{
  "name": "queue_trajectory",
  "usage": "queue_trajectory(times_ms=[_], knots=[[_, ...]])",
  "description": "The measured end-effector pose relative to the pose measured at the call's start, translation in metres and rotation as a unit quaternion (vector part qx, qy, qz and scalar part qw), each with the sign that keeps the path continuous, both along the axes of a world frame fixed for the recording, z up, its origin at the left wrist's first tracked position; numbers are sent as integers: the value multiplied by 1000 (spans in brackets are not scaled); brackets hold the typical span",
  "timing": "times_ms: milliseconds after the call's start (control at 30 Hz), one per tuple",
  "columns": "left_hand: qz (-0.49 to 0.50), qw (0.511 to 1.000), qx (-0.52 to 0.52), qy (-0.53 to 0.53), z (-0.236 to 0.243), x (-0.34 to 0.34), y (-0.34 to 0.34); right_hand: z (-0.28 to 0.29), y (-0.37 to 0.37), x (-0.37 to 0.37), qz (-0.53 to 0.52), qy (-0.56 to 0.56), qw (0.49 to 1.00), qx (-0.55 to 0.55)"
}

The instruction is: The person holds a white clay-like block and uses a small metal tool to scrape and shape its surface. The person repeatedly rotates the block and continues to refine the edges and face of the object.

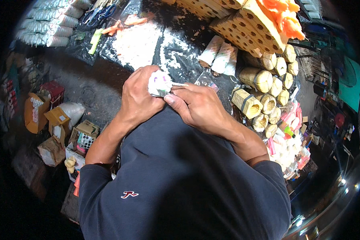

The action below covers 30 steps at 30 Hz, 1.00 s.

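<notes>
My left hand is wrapped round a white, waxy-looking piece with small purple marks on its upper end. From the other side my right hand meets it, thumb and forefinger pressed together at its lower edge. A small dark flat piece shows by that thumb tip, too little of it to name. Beside the right forefinger a thin pale stick-like strip juts from the white piece. Both hands are close to my body, over the near edge of the dark-covered table.
White crumbs and orange scraps litter the table. Blue-handled scissors lie far left, near stacked white rolls. Right stand white cylinders, a yellowish holed block and several bound hollow moulds. Cardboard boxes sit lower left.
</notes>
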State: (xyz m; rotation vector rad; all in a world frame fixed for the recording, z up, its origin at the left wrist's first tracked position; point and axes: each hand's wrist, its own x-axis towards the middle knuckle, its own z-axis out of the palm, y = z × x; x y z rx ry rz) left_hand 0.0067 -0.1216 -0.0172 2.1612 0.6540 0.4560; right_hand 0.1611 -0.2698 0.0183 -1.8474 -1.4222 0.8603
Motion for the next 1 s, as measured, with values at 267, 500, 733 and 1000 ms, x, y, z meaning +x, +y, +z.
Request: queue_trajectory(times_ms=[267, 500, 733, 1000], knots=[[-39, 999, 7, -1, -4, -8, 0, 8, -4, 4, 39, -50, 997, -40], [-47, 998, -46, 13, -2, -7, -2, 4, -6, 4, 31, -88, 995, -24], [-43, 999, 6, 14, -3, -5, -3, -4, -6, 1, -9, -97, 995, 37], [-22, 999, -15, 21, -6, -4, -6, -2, -3, 4, -11, -105, 994, 5]])
